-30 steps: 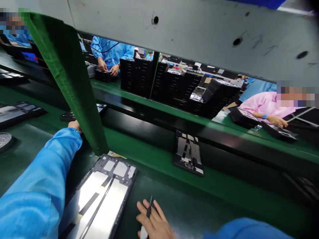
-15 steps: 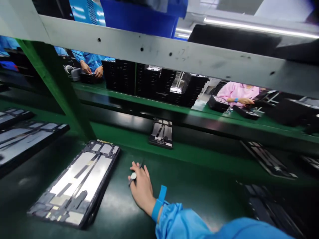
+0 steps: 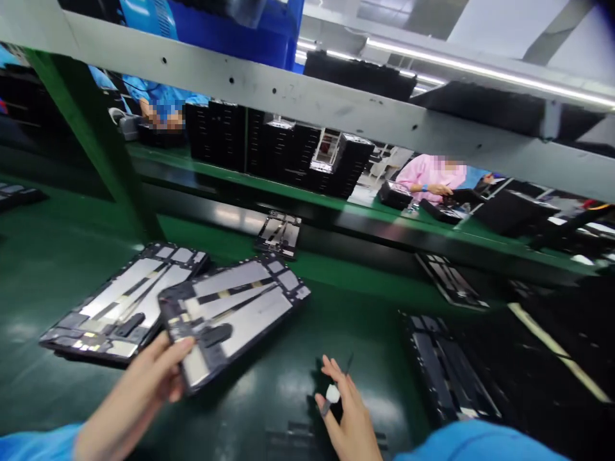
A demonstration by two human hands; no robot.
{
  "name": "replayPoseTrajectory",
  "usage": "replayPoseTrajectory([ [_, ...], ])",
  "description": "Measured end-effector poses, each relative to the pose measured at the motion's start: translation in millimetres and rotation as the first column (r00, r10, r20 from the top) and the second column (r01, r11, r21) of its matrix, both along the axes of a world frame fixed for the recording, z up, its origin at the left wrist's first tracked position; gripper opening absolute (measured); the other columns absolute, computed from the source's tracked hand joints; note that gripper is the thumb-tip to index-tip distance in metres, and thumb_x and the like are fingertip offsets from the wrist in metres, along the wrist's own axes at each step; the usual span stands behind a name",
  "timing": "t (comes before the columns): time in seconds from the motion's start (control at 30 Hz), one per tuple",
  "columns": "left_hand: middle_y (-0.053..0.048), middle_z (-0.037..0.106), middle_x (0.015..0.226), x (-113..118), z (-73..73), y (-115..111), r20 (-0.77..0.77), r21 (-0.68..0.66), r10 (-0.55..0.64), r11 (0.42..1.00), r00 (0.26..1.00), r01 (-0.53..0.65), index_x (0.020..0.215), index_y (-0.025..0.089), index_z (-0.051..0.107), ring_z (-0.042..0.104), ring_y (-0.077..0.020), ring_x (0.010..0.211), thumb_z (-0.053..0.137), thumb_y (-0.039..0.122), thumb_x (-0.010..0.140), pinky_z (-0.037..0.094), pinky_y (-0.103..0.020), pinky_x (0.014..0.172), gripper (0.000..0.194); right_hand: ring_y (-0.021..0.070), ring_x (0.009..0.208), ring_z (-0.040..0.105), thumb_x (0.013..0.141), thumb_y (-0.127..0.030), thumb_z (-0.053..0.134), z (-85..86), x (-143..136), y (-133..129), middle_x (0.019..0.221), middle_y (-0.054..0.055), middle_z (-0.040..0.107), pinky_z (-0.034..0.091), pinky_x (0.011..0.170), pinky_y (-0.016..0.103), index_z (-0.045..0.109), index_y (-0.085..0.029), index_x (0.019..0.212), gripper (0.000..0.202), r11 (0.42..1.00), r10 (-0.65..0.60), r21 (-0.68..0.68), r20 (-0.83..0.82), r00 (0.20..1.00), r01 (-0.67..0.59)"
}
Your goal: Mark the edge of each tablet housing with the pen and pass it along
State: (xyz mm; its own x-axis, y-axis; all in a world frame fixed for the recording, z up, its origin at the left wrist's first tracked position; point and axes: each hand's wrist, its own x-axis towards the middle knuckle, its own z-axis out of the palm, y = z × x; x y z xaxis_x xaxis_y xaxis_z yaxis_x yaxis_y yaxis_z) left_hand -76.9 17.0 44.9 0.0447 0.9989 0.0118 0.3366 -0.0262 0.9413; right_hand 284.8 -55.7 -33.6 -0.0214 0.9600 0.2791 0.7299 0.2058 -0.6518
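My left hand (image 3: 156, 371) grips the lower left corner of a tablet-like device (image 3: 240, 307), thumb on top. The device is tilted, its silver inner side with dark strips facing up. It overlaps the right edge of a similar device (image 3: 129, 294) lying on the dark green surface. My right hand (image 3: 346, 403) is lower right of the held device, fingers bent around a small white round item (image 3: 332, 393) with a dark band and a thin dark tip beyond the fingers.
Further devices lie at the back (image 3: 278, 234), right (image 3: 449, 368) and far right (image 3: 449, 280). A green post (image 3: 91, 134) and pale crossbar (image 3: 312, 96) stand ahead. Beyond are black tray stacks (image 3: 216, 134) and people in blue (image 3: 163, 96) and pink (image 3: 427, 173) sleeves.
My left hand has come into view gripping a device. The view has shifted, and my right hand now appears lower and farther right, with the white item still in it.
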Motion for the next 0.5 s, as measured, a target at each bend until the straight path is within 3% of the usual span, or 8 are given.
replayPoseTrajectory([
  [0.07, -0.005, 0.072, 0.088, 57.6, -18.5, -0.6, 0.313, -0.299, 0.038, 0.952, 0.949, 0.060, 0.125, 0.036, 0.063, 0.069, -0.0250, 0.066, 0.053, 0.075, 0.091, 0.053, -0.033, 0.044, 0.052, 0.0360, 0.138, 0.061, 0.097, -0.029, 0.065, -14.9, 10.8, -23.1, 0.148, 0.014, 0.064, 0.059, 0.106, 0.051, 0.064, -0.024, 0.129, 0.032, 0.993, -0.109, -0.050, -0.124, 0.986, 0.104],
  [0.2, -0.014, 0.072, 0.117, 149.7, -42.3, -18.2, 0.407, -0.428, 0.036, 0.890, 0.913, 0.156, 0.131, 0.026, 0.057, 0.074, -0.0274, 0.099, 0.059, 0.077, 0.087, 0.063, -0.031, 0.064, 0.067, 0.0318, 0.140, 0.059, 0.099, -0.037, 0.064, -19.9, 10.4, -31.6, 0.153, 0.017, 0.060, 0.051, 0.115, 0.047, 0.058, -0.023, 0.132, 0.037, 0.947, -0.322, -0.150, -0.459, 0.828, 0.285],
  [0.27, -0.016, 0.068, 0.130, 162.2, -43.9, -30.9, 0.463, -0.550, 0.020, 0.791, 0.886, 0.269, 0.131, 0.023, 0.058, 0.071, -0.0290, 0.112, 0.062, 0.082, 0.083, 0.063, -0.030, 0.067, 0.076, 0.0306, 0.141, 0.059, 0.100, -0.040, 0.062, -15.0, 10.3, -27.2, 0.154, 0.018, 0.058, 0.048, 0.116, 0.047, 0.055, -0.023, 0.131, 0.036, 0.939, -0.342, -0.179, -0.584, 0.737, 0.294],
  [0.3, -0.017, 0.068, 0.131, 159.2, -42.1, -34.6, 0.482, -0.613, -0.027, 0.704, 0.876, 0.359, 0.130, 0.021, 0.060, 0.071, -0.0302, 0.113, 0.063, 0.085, 0.079, 0.063, -0.029, 0.064, 0.081, 0.0306, 0.140, 0.059, 0.099, -0.041, 0.062, -12.2, 11.4, -25.1, 0.155, 0.018, 0.058, 0.048, 0.116, 0.047, 0.054, -0.024, 0.130, 0.036, 0.943, -0.332, -0.193, -0.623, 0.708, 0.272],
  [0.37, -0.016, 0.074, 0.117, 140.3, -34.9, -32.4, 0.464, -0.667, -0.237, 0.540, 0.853, 0.513, 0.122, 0.018, 0.067, 0.074, -0.0299, 0.099, 0.064, 0.089, 0.074, 0.059, -0.028, 0.057, 0.086, 0.0314, 0.139, 0.060, 0.096, -0.039, 0.066, -6.4, 15.0, -22.1, 0.156, 0.018, 0.056, 0.049, 0.115, 0.047, 0.053, -0.025, 0.131, 0.040, 0.949, -0.316, -0.229, -0.652, 0.689, 0.218],
  [0.4, -0.014, 0.076, 0.105, 127.7, -30.7, -26.0, 0.396, -0.644, -0.381, 0.534, 0.836, 0.548, 0.116, 0.017, 0.071, 0.073, -0.0274, 0.088, 0.064, 0.087, 0.075, 0.057, -0.027, 0.057, 0.082, 0.0319, 0.140, 0.059, 0.091, -0.036, 0.070, -3.5, 17.0, -20.8, 0.157, 0.017, 0.056, 0.048, 0.115, 0.048, 0.053, -0.025, 0.132, 0.046, 0.949, -0.312, -0.251, -0.642, 0.701, 0.192],
  [0.43, -0.011, 0.076, 0.094, 115.2, -26.9, -16.8, 0.268, -0.569, -0.490, 0.614, 0.830, 0.546, 0.111, 0.016, 0.074, 0.071, -0.0239, 0.078, 0.062, 0.083, 0.081, 0.056, -0.027, 0.061, 0.074, 0.0326, 0.141, 0.058, 0.086, -0.032, 0.075, -0.4, 18.7, -19.3, 0.157, 0.016, 0.055, 0.048, 0.116, 0.048, 0.053, -0.025, 0.134, 0.053, 0.947, -0.308, -0.272, -0.619, 0.723, 0.171],
  [0.5, -0.007, 0.074, 0.095, 95.8, -23.4, 6.0, -0.042, -0.284, -0.496, 0.838, 0.867, 0.466, 0.119, 0.018, 0.073, 0.067, -0.0197, 0.077, 0.055, 0.067, 0.094, 0.056, -0.027, 0.072, 0.058, 0.0342, 0.142, 0.057, 0.072, -0.022, 0.082, 6.1, 21.0, -15.3, 0.160, 0.015, 0.052, 0.047, 0.117, 0.049, 0.054, -0.026, 0.136, 0.070, 0.941, -0.298, -0.308, -0.552, 0.779, 0.142],
])
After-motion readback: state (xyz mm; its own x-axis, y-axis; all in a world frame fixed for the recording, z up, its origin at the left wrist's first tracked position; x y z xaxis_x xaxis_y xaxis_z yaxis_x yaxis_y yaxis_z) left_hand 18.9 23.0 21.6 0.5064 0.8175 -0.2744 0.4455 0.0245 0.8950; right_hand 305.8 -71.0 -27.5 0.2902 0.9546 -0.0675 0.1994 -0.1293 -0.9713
